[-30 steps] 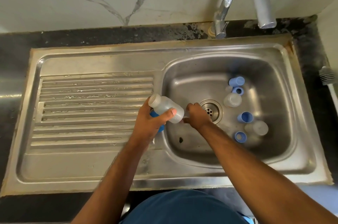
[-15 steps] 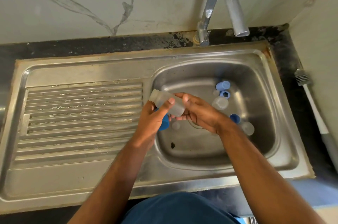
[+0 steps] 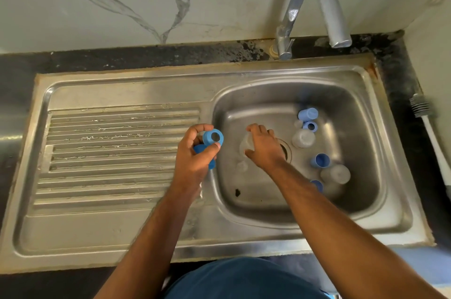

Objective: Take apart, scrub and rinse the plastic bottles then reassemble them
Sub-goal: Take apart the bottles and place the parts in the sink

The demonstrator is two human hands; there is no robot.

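Observation:
My left hand (image 3: pixel 195 154) hovers over the basin's left rim and grips blue plastic caps (image 3: pixel 212 137), one turned with its round opening toward me. Over the basin near the drain, my right hand (image 3: pixel 264 149) holds a clear plastic bottle (image 3: pixel 245 144), mostly hidden under the fingers. Another clear bottle (image 3: pixel 303 138) and a third (image 3: pixel 338 174) lie in the steel sink basin (image 3: pixel 353 113). Loose blue caps lie around them, one (image 3: pixel 308 113) at the back, one (image 3: pixel 310 125) beside it and one (image 3: pixel 320 160) further forward. A small clear piece (image 3: pixel 242 166) sits on the basin floor.
The ribbed draining board (image 3: pixel 109 152) stretches to the left. A curved steel tap (image 3: pixel 314 8) stands at the back over the basin. A bottle brush (image 3: pixel 429 132) lies on the dark counter to the right. A dark speck (image 3: pixel 238 192) marks the basin floor.
The clear bottle passed from my left hand to my right, which lowered it into the basin. My left hand kept only the blue caps and turned one up.

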